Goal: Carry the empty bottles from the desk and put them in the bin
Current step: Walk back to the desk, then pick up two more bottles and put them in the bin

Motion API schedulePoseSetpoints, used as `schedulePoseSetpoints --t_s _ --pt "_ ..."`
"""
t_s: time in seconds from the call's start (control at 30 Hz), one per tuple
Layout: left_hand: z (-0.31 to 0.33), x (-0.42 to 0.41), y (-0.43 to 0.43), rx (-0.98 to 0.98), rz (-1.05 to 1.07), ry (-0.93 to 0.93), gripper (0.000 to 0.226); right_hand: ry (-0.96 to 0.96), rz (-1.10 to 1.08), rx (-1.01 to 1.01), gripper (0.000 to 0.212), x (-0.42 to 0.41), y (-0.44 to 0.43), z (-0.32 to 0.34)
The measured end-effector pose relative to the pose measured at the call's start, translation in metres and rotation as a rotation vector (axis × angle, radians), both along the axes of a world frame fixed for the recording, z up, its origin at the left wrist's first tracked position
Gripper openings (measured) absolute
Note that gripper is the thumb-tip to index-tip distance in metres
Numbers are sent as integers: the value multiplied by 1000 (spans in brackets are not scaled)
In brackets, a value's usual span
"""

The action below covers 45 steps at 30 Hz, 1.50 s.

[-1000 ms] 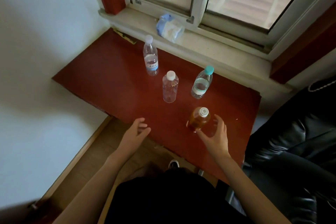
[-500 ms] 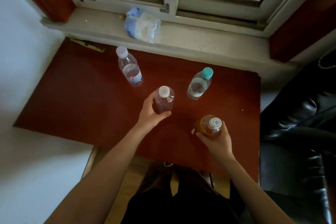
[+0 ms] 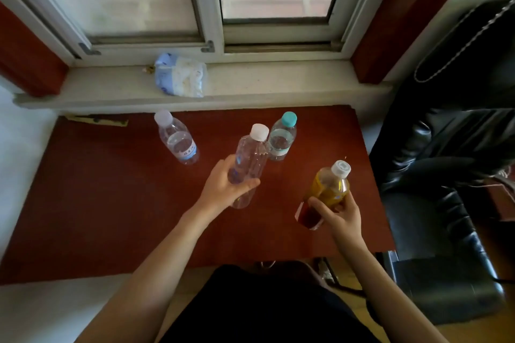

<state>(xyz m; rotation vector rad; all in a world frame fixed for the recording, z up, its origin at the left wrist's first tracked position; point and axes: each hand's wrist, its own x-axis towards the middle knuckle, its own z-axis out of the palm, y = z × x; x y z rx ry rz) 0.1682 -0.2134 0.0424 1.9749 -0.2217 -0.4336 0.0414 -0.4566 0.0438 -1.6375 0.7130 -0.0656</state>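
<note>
A reddish-brown wooden surface (image 3: 97, 189) carries a clear plastic bottle with a blue-edged label (image 3: 178, 142) and a clear teal-capped bottle (image 3: 281, 136); the amber yellow-labelled bottle (image 3: 328, 189) is white-capped.

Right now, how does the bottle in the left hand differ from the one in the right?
The clear bottle in the left hand is colourless and see-through; the amber bottle in the right hand is yellow-orange with a dark red label low down. The clear bottle's cap is smooth, the amber bottle's ridged. Both have white caps, tilt toward the window and are gripped low on the body.
</note>
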Motion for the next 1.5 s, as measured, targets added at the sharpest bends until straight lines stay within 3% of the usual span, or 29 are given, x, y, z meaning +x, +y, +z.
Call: schedulePoseSetpoints --t_s 0.1,0.27,0.4,0.53,0.6,0.77,0.93,1.1,1.27,1.5 --pt "-5 -16 6 35 -75 46 54 -34 -95 56 33 -24 2 11" --pt "-16 -55 5 34 -178 316 51 -2 -319 148 18 -87 8 4" --pt "-27 -86 -12 53 -305 405 22 47 -487 188 25 -146 7 -11" --pt "-29 -100 -45 84 -459 442 41 47 -631 209 39 -204 4 -15" --pt "-26 -105 -69 102 -556 435 47 38 -714 197 45 -232 4 -12" --pt "-13 -138 -141 131 -742 390 36 44 -929 144 46 -317 6 -12" --pt "-15 -207 -203 196 -932 329 55 76 -1152 117 42 -414 21 -15" --pt "-20 -312 -250 305 -1111 311 34 127 -1366 117 50 -510 45 -28" --pt "-37 -406 -291 382 -1256 311 39 128 -1556 141 41 -584 63 -40" --pt "-33 -498 -345 423 -1390 236 28 65 -1766 174 21 -656 55 -37"
